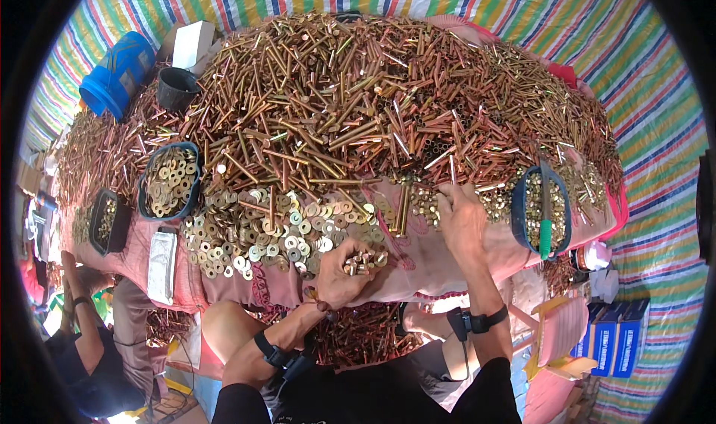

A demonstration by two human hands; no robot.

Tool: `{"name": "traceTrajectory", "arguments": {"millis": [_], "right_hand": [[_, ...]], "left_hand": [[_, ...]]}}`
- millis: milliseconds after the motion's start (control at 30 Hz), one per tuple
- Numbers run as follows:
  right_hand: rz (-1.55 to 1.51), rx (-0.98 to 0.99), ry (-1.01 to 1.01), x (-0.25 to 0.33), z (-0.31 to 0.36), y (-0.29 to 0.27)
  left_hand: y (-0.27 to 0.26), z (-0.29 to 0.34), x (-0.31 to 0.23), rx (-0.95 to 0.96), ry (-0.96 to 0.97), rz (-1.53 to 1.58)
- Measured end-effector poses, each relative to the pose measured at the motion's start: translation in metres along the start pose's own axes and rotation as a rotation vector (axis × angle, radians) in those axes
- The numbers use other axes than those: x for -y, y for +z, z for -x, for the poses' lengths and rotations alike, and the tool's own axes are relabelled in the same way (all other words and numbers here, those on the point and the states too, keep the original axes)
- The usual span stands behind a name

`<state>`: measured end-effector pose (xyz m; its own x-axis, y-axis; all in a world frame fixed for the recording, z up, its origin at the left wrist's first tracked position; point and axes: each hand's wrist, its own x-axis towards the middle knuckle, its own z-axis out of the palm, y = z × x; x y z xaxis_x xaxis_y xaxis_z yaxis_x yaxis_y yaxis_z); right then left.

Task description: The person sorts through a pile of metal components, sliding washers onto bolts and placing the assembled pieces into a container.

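My left hand [344, 275] is closed around a bunch of small brass-coloured metal fasteners [367, 261]; whether they are nuts or bolt ends I cannot tell. It is over the near edge of the cloth-covered table, beside a spread of flat round washers [257, 234]. Farther right, my right hand [462, 214] has its fingers drawn together at the edge of a heap of small brass-coloured nuts [498, 206]. A shiny bolt [452, 169] lines up with its fingertips, but what they pinch is hidden. Between the hands lie a few long bolts [403, 209], side by side.
A large heap of coppery bolts and tubes [358, 96] covers the far side. Around it are a tub of washers [171, 180], a tub of nuts with a green-handled tool [545, 234], a black bucket [177, 88] and a blue bucket [118, 73]. Another person's arm [83, 312] shows at left.
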<state>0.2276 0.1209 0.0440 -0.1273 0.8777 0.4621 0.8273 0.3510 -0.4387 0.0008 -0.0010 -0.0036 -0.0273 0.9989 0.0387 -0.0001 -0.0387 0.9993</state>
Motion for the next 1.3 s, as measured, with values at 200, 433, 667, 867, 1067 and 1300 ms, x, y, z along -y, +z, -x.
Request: {"name": "traceTrajectory", "arguments": {"millis": [200,433,667,867,1067,1300], "right_hand": [[0.207,0.079,0.072,-0.022,-0.009,0.024],[0.067,-0.068,-0.141,-0.015,-0.008,0.019],[-1.088,0.142,0.361,0.045,0.011,-0.028],[-1.191,0.331,0.347,0.066,0.032,-0.022],[-0.99,0.18,0.168,0.068,0.045,-0.015],[-0.529,0.083,-0.31,0.074,0.042,-0.017]], "left_hand": [[0.007,-0.002,-0.004,-0.024,0.019,-0.057],[0.005,-0.001,-0.008,-0.036,0.034,-0.064],[0.002,-0.003,-0.007,-0.038,0.025,-0.094],[0.005,-0.003,-0.002,-0.02,0.019,-0.06],[0.009,-0.003,0.007,-0.045,0.026,0.042],[0.003,-0.001,0.0,0.007,0.003,-0.031]]}}
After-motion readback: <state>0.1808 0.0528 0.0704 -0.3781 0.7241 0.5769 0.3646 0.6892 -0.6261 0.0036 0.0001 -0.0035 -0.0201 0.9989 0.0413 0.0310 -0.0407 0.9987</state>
